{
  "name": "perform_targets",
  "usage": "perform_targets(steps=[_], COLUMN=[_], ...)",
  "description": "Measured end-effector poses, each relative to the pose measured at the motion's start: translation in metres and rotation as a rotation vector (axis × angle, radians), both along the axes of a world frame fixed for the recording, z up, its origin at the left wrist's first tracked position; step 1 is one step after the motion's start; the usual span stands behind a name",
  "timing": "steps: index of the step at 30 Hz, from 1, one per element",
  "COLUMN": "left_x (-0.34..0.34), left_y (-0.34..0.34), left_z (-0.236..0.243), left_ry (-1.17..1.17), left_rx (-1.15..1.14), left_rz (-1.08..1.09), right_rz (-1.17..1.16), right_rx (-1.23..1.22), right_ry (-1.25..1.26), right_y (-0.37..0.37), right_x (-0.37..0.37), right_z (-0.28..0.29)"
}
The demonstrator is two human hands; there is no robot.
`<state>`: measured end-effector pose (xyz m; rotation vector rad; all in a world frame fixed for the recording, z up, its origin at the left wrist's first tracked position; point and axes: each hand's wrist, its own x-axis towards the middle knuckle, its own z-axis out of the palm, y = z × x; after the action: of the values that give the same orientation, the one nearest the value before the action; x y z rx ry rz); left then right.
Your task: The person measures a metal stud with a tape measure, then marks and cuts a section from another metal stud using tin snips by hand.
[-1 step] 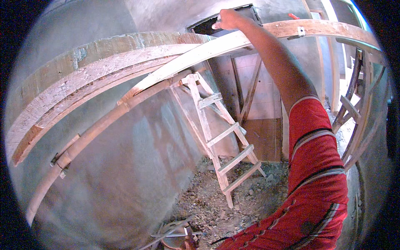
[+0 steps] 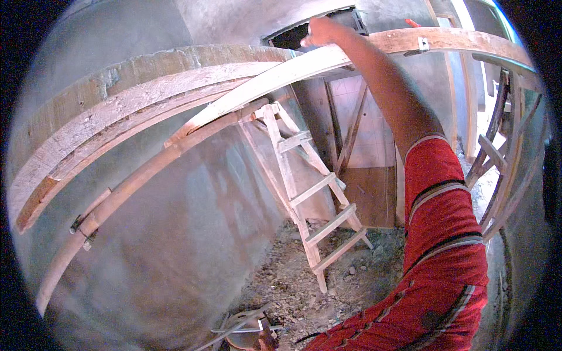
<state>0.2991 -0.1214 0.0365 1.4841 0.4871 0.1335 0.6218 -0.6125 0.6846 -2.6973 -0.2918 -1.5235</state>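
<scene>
My right arm, in a red striped sleeve, reaches up. My right hand (image 2: pixel 323 31) is closed just above the pale wooden plank (image 2: pixel 287 75), in front of a dark rectangular wall opening (image 2: pixel 293 36). Whitish fingertips show, but whatever they grip is too small to make out. At the lower edge, a brown, hand-like shape (image 2: pixel 266 340) meets a pale-barred, rounded object (image 2: pixel 243 338); I cannot tell whether it is my left hand, or what its fingers do.
A wooden ladder (image 2: pixel 313 193) stands below the plank on rubble-strewn ground (image 2: pixel 293 257). A round pole (image 2: pixel 126 184) runs beneath the plank to the left. Thick boards (image 2: pixel 117 108) project at upper left. Wooden framing (image 2: pixel 497 152) stands to the right.
My right hand has dropped very slightly, and its fingers look a little more curled. The rest looks the same.
</scene>
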Motion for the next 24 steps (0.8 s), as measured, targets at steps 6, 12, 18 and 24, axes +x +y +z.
perform_targets(steps=[6, 12, 18, 24], left_x=[0.038, 0.076, 0.083, 0.087], left_y=[-0.029, -0.054, -0.064, -0.077], left_z=[0.002, 0.009, 0.005, 0.005], left_ry=[-0.018, -0.007, 0.001, 0.007], left_rx=[0.003, 0.007, 0.002, 0.013], left_rz=[-0.049, -0.08, -0.091, -0.099], right_rz=[0.014, -0.345, -0.684, -0.521], right_rx=[-0.072, 0.018, 0.02, 0.308], right_ry=[0.071, -0.339, -0.086, 0.836], right_y=[-0.015, -0.046, -0.141, -0.219], right_x=[0.007, -0.049, -0.056, -0.092], right_z=[-0.012, 0.028, 0.061, 0.074])
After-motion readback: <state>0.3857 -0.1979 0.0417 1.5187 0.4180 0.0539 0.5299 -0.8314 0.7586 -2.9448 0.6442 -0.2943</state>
